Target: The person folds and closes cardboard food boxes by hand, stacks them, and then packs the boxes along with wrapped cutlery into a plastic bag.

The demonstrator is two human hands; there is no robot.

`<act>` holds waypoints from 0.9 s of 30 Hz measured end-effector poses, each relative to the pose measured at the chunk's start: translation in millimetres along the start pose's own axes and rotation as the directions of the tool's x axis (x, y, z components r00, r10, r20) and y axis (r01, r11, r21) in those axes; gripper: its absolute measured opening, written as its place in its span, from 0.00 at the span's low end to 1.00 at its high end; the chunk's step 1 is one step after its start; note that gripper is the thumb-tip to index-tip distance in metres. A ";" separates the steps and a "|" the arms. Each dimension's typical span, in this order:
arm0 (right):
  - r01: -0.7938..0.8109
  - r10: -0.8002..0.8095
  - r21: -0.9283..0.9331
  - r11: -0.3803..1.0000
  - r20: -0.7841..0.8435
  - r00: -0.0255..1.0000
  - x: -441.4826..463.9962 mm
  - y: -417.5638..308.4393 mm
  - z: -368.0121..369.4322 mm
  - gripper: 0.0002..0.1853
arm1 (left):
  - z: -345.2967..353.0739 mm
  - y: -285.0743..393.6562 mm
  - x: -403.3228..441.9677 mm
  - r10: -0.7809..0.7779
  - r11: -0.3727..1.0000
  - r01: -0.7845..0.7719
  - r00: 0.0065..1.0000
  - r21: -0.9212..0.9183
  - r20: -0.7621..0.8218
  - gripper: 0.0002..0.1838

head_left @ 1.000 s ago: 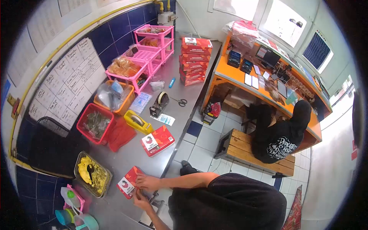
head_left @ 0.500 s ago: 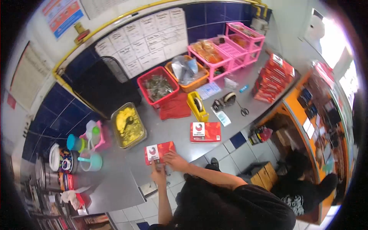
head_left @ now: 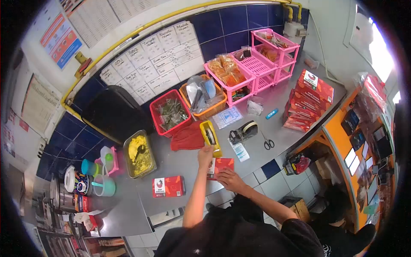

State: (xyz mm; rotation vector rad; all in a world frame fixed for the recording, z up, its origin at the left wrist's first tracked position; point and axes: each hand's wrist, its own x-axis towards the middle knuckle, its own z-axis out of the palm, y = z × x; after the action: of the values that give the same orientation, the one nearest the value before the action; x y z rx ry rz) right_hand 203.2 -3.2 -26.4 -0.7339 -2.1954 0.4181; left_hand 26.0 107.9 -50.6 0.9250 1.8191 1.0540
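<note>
A red cardboard box [head_left: 224, 163] with a white logo panel lies near the counter's front edge. My right hand [head_left: 231, 179] rests on its right front part, fingers stretched over the top. My left hand [head_left: 205, 156] is closed in a pinch above the box's left back corner, beside the near end of a yellow tape dispenser [head_left: 212, 141]. What the pinched fingers hold, if anything, is too small to make out. My left hand and forearm cover part of the logo. A second red box [head_left: 168, 186] of the same kind lies to the left, untouched.
Behind are a red cloth [head_left: 186, 136], a red basket [head_left: 171, 112] of packets and an orange basket [head_left: 203, 96]. Left stands a tray of yellow food [head_left: 140, 154]. Scissors [head_left: 268, 143], a black tape dispenser [head_left: 243, 132] and stacked red boxes [head_left: 308, 100] are right. A person [head_left: 338, 227] is at lower right.
Both my hands have left the left box and moved right to the other box. My left hand is now pinched by the yellow dispenser. The view has shifted; both boxes appear unmoved.
</note>
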 end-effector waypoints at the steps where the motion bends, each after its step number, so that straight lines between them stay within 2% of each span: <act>1: -0.006 0.006 0.013 1.000 -0.008 1.000 -0.6 6.1 5.5 0.09 | 3.2 9.2 4.9 -0.003 1.000 0.003 1.000 0.016 -0.003 0.15; 3: -0.030 0.030 0.013 0.999 -0.039 0.999 -8.9 10.7 13.8 0.09 | 5.8 24.2 4.0 -0.179 0.983 0.181 0.982 -0.038 0.065 0.17; 4: -0.040 0.042 0.031 0.999 -0.040 0.998 -11.4 11.2 13.3 0.09 | 7.0 42.4 -9.8 -0.172 0.974 0.179 0.983 -0.136 0.059 0.15; 5: -0.002 0.002 -0.016 1.000 -0.014 1.000 -11.6 13.4 10.7 0.09 | 8.0 56.7 -17.4 -0.187 0.974 0.192 0.981 -0.122 0.052 0.15; 7: 0.032 -0.032 -0.038 0.999 0.022 0.999 -15.4 15.9 8.4 0.10 | 7.9 63.9 -26.0 -0.186 0.973 0.184 0.983 -0.139 0.000 0.14; 8: 0.059 -0.057 -0.058 0.997 0.047 0.997 -16.8 18.0 8.6 0.10 | 14.0 18.2 2.5 -0.141 0.960 0.141 0.990 -0.241 0.019 0.15; 9: 0.089 -0.083 -0.080 0.993 0.070 0.994 -17.4 20.7 9.4 0.11 | 12.7 25.0 -9.1 -0.154 0.960 0.151 0.988 -0.235 0.008 0.15; 11: 0.092 -0.089 -0.063 0.994 0.050 0.995 -18.5 25.1 14.8 0.12 | 10.2 63.0 -46.8 -0.067 0.959 0.052 0.997 -0.279 -0.044 0.13; 12: 0.099 -0.097 -0.062 0.993 0.030 0.995 -20.6 25.4 16.4 0.13 | 10.6 63.6 -59.1 -0.080 0.959 0.063 0.996 -0.278 -0.049 0.13; 14: 0.074 -0.074 -0.032 0.997 0.003 0.997 -19.7 21.9 19.4 0.14 | 10.8 53.5 -85.5 -0.213 0.954 0.193 0.975 -0.228 -0.069 0.13; 16: 0.051 -0.051 -0.008 0.999 -0.035 0.998 -15.2 22.4 18.2 0.14 | 17.8 16.4 -85.4 -0.203 0.957 0.176 0.974 -0.232 -0.099 0.13; 18: 0.063 -0.063 -0.011 0.998 0.017 0.998 -14.6 23.4 14.6 0.13 | 23.7 3.6 -82.8 -0.124 0.974 0.093 0.982 -0.206 -0.143 0.14; 19: 0.064 -0.064 -0.006 0.998 0.026 0.998 -15.8 22.4 15.5 0.13 | 24.8 2.5 -81.7 -0.133 0.972 0.101 0.980 -0.210 -0.146 0.14; 21: 0.006 -0.005 0.019 1.000 -0.026 1.000 -13.4 21.9 20.0 0.11 | 25.6 -2.0 -67.1 -0.033 0.997 0.048 0.977 0.064 -0.212 0.13; 23: -0.011 0.014 0.054 0.998 -0.055 0.998 -10.4 20.7 23.2 0.10 | 20.5 -6.6 -50.4 -0.060 0.993 0.080 0.974 0.085 -0.220 0.13; 25: -0.029 0.037 0.098 0.995 -0.076 0.996 -10.0 17.3 27.1 0.10 | 13.8 39.9 -58.7 -0.018 0.860 0.133 0.972 0.493 -0.232 0.15; 27: -0.076 0.083 0.067 0.995 -0.107 0.991 -8.1 14.5 28.8 0.06 | 4.3 39.8 -59.0 -0.043 0.866 0.141 0.977 0.479 -0.211 0.16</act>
State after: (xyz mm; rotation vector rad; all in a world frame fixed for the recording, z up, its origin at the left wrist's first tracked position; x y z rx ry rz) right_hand 191.1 1.3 -57.0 -0.7941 -2.0464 0.4735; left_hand 60.5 72.7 0.9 1.0399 2.3352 0.6386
